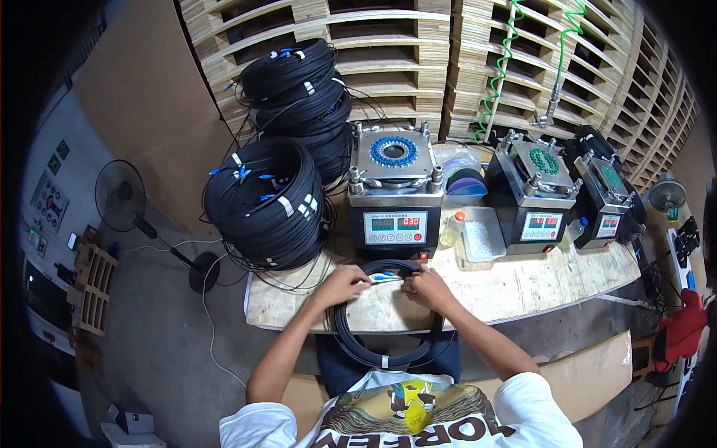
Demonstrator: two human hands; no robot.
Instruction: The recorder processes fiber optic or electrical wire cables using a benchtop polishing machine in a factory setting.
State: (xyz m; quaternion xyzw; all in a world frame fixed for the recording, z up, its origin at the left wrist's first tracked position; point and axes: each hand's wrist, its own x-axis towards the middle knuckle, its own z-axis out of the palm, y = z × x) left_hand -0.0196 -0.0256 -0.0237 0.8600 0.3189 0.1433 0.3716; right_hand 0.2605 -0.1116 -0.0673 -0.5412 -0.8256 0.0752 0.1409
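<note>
cable stacks [258, 224] stand left, a machine [396, 190] just beyond your round black coil [361, 352], which overhangs the near table [515, 287] edge; your left hand [343, 285] and right hand [426, 287] seemingly pinch its ends [385, 276].

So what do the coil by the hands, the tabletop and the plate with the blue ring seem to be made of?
Coil: likely plastic-jacketed cable, judging by its smooth black strands; the core is hidden.
Tabletop: looks like unpainted wood, perhaps plywood, given the pale, blotchy grain.
Plate: probably bare metal, from its silvery grey sheen; which metal, I can't tell.
</note>
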